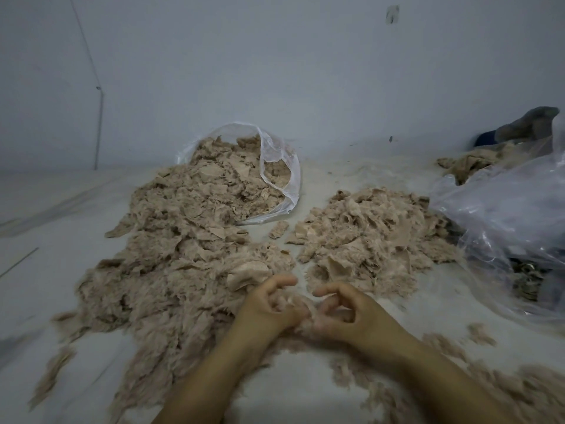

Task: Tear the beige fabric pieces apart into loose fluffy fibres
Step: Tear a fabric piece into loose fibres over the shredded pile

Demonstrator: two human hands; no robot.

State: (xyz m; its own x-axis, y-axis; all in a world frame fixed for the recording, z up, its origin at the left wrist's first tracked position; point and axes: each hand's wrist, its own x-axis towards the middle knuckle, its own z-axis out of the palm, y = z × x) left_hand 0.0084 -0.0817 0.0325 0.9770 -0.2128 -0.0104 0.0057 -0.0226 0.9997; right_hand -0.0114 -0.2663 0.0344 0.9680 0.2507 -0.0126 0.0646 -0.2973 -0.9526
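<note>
A small beige tuft [298, 313] is pinched between the left hand [269, 310] and the right hand [348, 316], low over the floor [305, 390] near its front edge; both sets of fingers curl round it. If the grips sit too close together, it may only stretch or slip rather than shred. Dropped, half-torn bits could get lost in the fluffy heap [171, 270] to the left or the scrap pile [370, 237] beyond. Farther back lies a spilling clear bag [284, 166].
</note>
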